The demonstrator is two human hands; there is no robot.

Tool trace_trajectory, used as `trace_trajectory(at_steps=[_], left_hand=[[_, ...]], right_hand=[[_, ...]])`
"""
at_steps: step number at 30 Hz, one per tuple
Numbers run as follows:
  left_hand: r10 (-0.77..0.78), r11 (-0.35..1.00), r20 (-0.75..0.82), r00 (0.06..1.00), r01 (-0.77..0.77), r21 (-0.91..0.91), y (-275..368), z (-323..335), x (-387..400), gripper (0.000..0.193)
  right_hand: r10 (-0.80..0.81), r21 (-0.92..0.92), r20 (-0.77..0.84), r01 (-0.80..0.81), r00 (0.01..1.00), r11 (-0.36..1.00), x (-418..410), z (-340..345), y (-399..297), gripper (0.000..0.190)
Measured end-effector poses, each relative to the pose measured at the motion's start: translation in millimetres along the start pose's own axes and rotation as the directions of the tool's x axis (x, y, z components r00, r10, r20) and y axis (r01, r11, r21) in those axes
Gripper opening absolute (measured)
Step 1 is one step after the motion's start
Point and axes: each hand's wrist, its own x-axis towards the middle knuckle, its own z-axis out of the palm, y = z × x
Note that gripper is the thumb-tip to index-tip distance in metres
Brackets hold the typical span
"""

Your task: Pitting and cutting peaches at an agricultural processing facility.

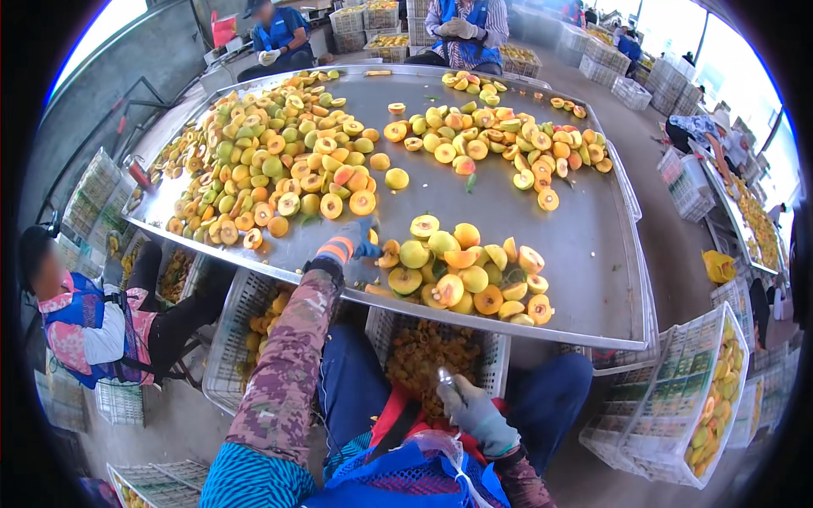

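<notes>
My left hand [361, 240], in a blue-grey glove with an orange-striped cuff, reaches over the near edge of the metal table [495, 209]. Its fingers are beside a browned fruit half [389, 254] at the left end of a small pile of halved peaches or similar stone fruit [473, 277]. A bit of yellow fruit shows by the fingers; whether they grip it is unclear. Low over my lap, my right hand [476, 409], gloved in grey, holds a small metal tool [446, 376], its tip pointing up. Beneath the table edge, a white crate [500, 362] contains orange-brown fruit scraps [432, 352].
A large heap of fruit halves [273, 159] covers the table's left side; another pile [502, 136] lies farther back. Crates of fruit stand left [222, 355] and right [660, 394] of my legs. Seated people are at the left [101, 317] and beyond the far edge [467, 32].
</notes>
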Motion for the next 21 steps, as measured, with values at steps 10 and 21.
trace_trajectory(at_steps=[10, 21], left_hand=[[-0.074, -0.244, -0.016, 0.997, -0.033, -0.969, 134, 58, -119, 0.048], [0.139, 0.703, -0.697, 0.703, -0.566, -0.43, 212, 71, -175, 0.027]], right_hand=[[-0.676, -0.42, -0.325, 0.54, 0.662, 0.73, 24, 14, -74, 0.023], [-0.645, -0.652, -0.429, 0.278, 0.632, 0.706, 0, 13, -75, 0.021]])
